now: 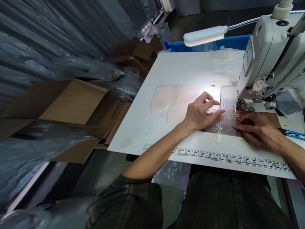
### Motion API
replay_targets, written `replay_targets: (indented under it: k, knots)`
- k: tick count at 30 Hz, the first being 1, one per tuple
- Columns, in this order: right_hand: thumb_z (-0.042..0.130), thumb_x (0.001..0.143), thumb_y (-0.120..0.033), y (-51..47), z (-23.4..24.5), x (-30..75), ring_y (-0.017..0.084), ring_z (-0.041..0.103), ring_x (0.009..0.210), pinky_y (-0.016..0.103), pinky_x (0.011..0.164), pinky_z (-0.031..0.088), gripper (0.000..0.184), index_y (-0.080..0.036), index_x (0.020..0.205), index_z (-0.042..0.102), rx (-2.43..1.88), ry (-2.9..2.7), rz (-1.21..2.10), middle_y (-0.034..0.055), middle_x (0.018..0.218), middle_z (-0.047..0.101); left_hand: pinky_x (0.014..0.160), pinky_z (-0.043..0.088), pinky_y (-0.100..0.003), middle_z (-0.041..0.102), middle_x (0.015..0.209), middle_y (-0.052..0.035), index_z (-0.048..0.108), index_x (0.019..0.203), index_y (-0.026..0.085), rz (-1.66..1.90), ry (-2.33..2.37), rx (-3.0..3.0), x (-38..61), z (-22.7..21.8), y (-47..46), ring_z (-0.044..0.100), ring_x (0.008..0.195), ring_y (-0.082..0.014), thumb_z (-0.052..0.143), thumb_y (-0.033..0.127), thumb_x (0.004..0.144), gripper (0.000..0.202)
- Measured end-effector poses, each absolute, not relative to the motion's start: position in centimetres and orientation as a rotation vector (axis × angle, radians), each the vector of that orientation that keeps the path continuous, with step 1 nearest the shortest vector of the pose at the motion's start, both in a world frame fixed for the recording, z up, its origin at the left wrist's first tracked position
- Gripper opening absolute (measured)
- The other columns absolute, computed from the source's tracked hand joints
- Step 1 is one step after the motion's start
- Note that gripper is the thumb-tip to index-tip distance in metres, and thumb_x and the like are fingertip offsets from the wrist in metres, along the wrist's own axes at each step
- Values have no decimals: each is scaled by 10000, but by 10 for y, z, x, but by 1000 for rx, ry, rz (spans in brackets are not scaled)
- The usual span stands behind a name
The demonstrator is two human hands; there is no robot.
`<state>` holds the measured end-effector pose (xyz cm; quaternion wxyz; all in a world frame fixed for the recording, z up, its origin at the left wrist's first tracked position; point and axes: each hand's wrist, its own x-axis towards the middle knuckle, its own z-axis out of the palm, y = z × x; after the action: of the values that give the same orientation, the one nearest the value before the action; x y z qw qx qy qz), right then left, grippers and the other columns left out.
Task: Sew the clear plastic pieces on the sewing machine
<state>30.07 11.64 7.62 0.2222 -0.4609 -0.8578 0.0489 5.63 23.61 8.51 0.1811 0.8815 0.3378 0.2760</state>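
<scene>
A clear, shiny sheet with small red marks (225, 122) lies on the white table, its upper right side close to the needle area of a sewing machine (258, 54). At its left, my left hand (201, 111) is open, index finger and thumb apart with their tips over the sheet. My right hand (260, 132) is closed at the sheet's right edge, thumb and bent fingers against it; their undersides are hidden. A brown piece (273, 118) extends behind the right fingers.
The white table (133, 127) carries a printed ruler (209, 156) along its front edge. Sheer pale fabric pieces (177, 98) lie on the left. Blue-handled snips (295, 133) sit at the right. A lamp (205, 35) hangs above. Cardboard boxes (73, 101) stand beyond the left edge.
</scene>
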Motion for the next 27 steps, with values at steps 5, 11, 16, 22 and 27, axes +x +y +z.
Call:
replay_targets:
  k: [5,11,16,22,27]
  knots:
    - [478,996,-230,117,74,301,284,607,1018,473,872,553,347,-239,1191,765,-1268,-2372,102,142,1075,635,748,481,-335,721,1134,-104,706,1044,155,442,246,3106,77,84,244,642,912,-199,437,331,1041,322]
    - [473,1002,-219,116,69,300,249,625,1002,422,857,572,341,-240,1144,782,-1294,-2292,72,134,1065,633,762,445,-373,671,1304,-160,705,1125,97,255,114,3352,90,82,250,619,931,-236,339,370,1070,460]
    - [503,986,-228,118,66,302,240,643,993,417,860,600,324,-252,1166,772,-1338,-2246,110,143,1120,627,783,419,-379,668,1316,-144,686,1194,104,235,269,3355,97,81,251,599,925,-232,316,346,1075,458]
    - [479,990,-211,121,64,303,241,636,991,408,835,612,357,-232,1236,737,-1365,-2240,55,149,1143,621,791,383,-395,655,1248,-159,645,1258,105,259,397,3279,98,82,256,574,973,-251,335,329,1062,430]
    - [477,993,-217,120,65,299,248,636,973,405,808,610,349,-200,1231,732,-1376,-2237,14,154,1124,615,794,364,-392,632,1211,-160,650,1217,106,261,408,3268,96,85,253,563,948,-241,354,310,1047,398]
